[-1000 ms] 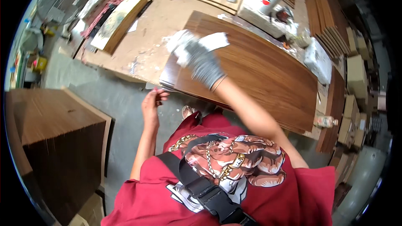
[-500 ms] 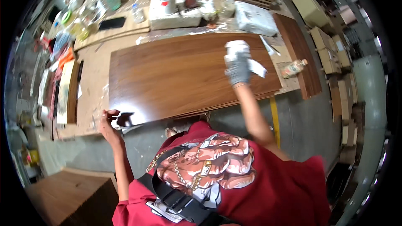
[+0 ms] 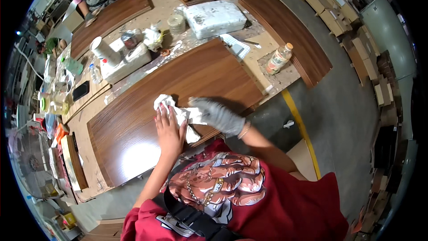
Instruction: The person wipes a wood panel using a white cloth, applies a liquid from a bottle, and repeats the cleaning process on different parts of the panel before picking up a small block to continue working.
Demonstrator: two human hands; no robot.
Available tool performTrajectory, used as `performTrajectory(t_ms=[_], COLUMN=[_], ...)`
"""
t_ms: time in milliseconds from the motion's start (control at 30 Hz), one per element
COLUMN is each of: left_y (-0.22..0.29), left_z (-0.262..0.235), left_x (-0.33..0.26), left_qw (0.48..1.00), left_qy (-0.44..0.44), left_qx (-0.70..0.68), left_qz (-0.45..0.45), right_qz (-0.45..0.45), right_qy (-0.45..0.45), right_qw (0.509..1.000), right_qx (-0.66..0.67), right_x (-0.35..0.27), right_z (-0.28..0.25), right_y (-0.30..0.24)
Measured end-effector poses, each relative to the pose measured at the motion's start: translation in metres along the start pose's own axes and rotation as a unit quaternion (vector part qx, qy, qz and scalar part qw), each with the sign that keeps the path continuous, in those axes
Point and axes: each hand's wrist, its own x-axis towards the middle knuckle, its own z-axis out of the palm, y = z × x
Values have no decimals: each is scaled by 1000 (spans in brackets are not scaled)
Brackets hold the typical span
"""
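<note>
Pressing flat, left hand [image 3: 169, 129] spreads on white rag [image 3: 176, 112]; gloved right hand [image 3: 218, 115] seemingly pinches it.

The person wears a dark red short-sleeved T-shirt printed across the chest with a large cartoon-style graphic in brown, cream and white, including drawn chains. A broad black strap with a black plastic buckle runs diagonally over the shirt front. The right hand [image 3: 219, 116] is covered by a grey knitted work glove with a thin bracelet at the wrist, while the left hand [image 3: 169, 129] is bare, with red-painted fingernails.
</note>
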Motion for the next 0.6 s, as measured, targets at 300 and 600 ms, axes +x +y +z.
performTrajectory(t_ms=[300, 600], left_y=[52, 164], left_z=[80, 107], left_x=[202, 162], left_qw=[996, 961], left_qy=[42, -133], left_qx=[-84, -95], left_qz=[0, 224], right_qz=[100, 126], right_qy=[139, -31], right_qw=[932, 880], right_qx=[-318, -456], right_x=[63, 121], right_z=[-247, -266], right_y=[132, 185])
